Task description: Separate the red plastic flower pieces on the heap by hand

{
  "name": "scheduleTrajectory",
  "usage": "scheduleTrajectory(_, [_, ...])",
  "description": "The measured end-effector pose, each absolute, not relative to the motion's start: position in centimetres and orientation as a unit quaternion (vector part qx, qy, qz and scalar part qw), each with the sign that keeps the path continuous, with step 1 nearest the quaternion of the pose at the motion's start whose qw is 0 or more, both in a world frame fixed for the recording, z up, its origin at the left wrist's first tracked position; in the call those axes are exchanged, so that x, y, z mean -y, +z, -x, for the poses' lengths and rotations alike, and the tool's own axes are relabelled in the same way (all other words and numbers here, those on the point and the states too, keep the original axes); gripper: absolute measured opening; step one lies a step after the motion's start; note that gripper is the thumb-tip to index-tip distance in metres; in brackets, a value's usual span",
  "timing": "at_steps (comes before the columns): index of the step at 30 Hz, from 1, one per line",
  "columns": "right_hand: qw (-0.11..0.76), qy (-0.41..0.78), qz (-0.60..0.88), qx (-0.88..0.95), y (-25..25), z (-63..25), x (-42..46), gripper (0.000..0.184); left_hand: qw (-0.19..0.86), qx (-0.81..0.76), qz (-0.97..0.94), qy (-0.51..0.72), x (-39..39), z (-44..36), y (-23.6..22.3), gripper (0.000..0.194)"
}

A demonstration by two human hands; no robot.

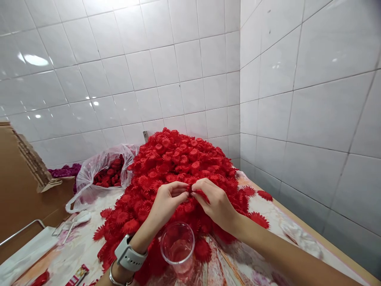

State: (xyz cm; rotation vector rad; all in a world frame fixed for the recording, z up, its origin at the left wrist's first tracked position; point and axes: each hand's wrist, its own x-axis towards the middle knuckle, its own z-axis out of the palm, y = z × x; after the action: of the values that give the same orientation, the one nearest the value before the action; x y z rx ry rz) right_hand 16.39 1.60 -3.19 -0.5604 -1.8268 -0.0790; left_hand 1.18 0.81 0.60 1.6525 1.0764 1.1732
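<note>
Where red pieces (pixel 181 159) heap, cup (pixel 178 248) nearer, bag (pixel 85 174) beside

The view comes from a camera worn on the person's head, facing forward and down. The left grip (pixel 169 200) and right grip (pixel 218 204) meet below the middle of the frame, seen close from behind and above, with forearms entering from the lower edge and lower right. Also close, the clear cup (pixel 181 254) at bottom centre is viewed from high enough to show into its mouth. The heap of red pieces (pixel 175 159) stretches away beyond it; the tiled wall (pixel 143 79), farthest off, fills the upper frame. The counter (pixel 98 212) spans the lower part; the left edge crops the cardboard box (pixel 24 171).
</note>
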Motion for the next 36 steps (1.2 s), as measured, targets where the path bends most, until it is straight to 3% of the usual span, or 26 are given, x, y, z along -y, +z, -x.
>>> scheduleTrajectory(6, [0.575, -0.006, 0.255, 0.778, -3.0, -16.5, -1.3, 0.016, 0.425, -0.437, -0.635, 0.475, -0.8, -1.4, 0.7, 0.018])
scheduleTrajectory(13, [0.616, 0.241, 0.341, 0.668, -1.8, -16.8, -1.2, 0.009, 0.473, -0.429, -0.602, 0.479, -0.7, -1.5, 0.8, 0.019])
scheduleTrajectory(16, [0.647, 0.29, 0.347, 0.614, -1.7, -16.6, -1.2, 0.011, 0.45, -0.448, -0.595, 0.493, -0.9, -1.5, 0.5, 0.013])
scheduleTrajectory(21, [0.664, 0.253, 0.369, 0.6, -2.3, -15.7, -0.7, 0.01, 0.31, -0.511, -0.652, 0.466, -1.2, -1.5, 0.6, 0.017])
scheduleTrajectory(27, [0.561, 0.141, 0.338, 0.742, -2.8, -15.2, -0.3, 0.01, 0.056, -0.556, -0.729, 0.396, -1.0, -1.3, 0.0, 0.024])
scheduleTrajectory(32, [0.49, 0.112, 0.302, 0.81, -2.7, -15.5, 0.0, 0.015, 0.049, -0.576, -0.689, 0.437, -1.9, 0.1, 0.3, 0.023])
scheduleTrajectory(36, [0.487, 0.143, 0.33, 0.796, -2.6, -15.8, -0.6, 0.014, 0.116, -0.557, -0.677, 0.466, -2.8, 1.4, 1.6, 0.02])
